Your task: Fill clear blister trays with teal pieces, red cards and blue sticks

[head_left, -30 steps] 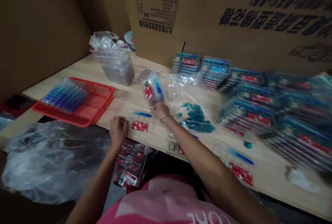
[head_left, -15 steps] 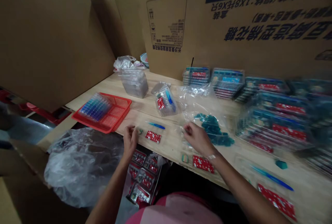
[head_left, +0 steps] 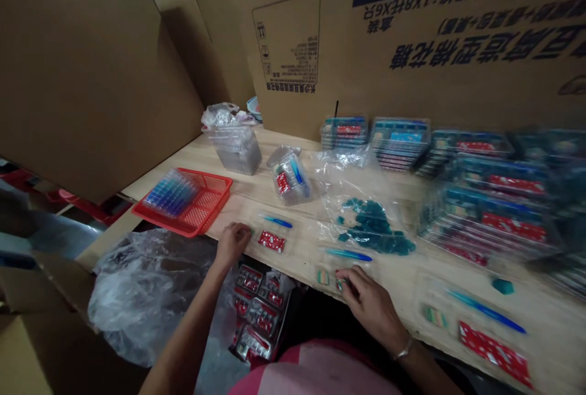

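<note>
My left hand [head_left: 233, 243] is closed, fingertips pinched at the left end of a clear plastic tray. A trace of green shows at its fingertips. That tray holds a blue pen [head_left: 278, 221] and a red dotted packet [head_left: 271, 242]. My right hand [head_left: 372, 304] is closed, its fingers bent over the front of a second tray, hiding where a red packet lay. A striped green block [head_left: 323, 277] and a blue pen-like stick [head_left: 348, 254] show beside it. What the right fingertips pinch is hidden. Teal pieces [head_left: 378, 230] lie on a clear bag beyond.
A red basket [head_left: 215, 199] with blue pens stands left. Behind are stacked clear trays [head_left: 238, 149] and a filled tray [head_left: 290, 178]. Stacked filled packs [head_left: 494, 218] line the right. A third tray holds a red packet [head_left: 494, 349]. A cardboard wall [head_left: 293, 102] closes the back.
My right hand has moved from beside the teal pieces toward me, onto the second tray. My left hand has shifted slightly right, over the small green piece.
</note>
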`<move>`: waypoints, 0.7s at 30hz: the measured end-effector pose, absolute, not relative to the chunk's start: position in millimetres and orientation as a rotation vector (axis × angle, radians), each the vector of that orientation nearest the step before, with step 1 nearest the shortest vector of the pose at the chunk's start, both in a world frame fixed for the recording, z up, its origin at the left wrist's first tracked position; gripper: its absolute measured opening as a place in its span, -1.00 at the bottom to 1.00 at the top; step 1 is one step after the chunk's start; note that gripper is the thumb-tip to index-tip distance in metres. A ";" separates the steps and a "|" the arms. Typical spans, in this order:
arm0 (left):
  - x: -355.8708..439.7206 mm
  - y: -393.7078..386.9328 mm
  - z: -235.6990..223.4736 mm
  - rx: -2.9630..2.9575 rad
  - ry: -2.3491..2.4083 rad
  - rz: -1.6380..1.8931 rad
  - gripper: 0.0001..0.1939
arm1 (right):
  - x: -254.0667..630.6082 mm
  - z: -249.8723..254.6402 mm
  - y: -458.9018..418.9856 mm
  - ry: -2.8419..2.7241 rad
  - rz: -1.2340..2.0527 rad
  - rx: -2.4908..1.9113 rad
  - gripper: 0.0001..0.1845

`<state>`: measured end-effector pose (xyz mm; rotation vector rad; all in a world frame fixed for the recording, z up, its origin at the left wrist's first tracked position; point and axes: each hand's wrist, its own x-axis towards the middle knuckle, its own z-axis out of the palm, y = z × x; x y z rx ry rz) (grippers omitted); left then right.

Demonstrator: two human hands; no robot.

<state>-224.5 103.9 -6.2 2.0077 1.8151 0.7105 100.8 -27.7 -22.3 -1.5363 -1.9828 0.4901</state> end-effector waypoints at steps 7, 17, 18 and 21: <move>-226.6 122.0 14.8 2.163 1.741 0.275 -0.86 | 103.0 -23.6 -27.9 -1.990 0.497 -1.517 -0.80; -230.2 133.8 38.7 2.395 1.270 0.045 -0.87 | 101.0 -16.0 -25.3 -1.975 0.542 -1.521 -0.78; -230.1 133.8 36.6 2.405 1.259 0.056 -0.86 | 100.8 -14.3 -24.7 -1.982 0.553 -1.532 -0.79; -230.2 134.5 25.8 2.429 1.335 0.185 -0.83 | 99.9 -10.2 -20.6 -1.996 0.576 -1.532 -0.80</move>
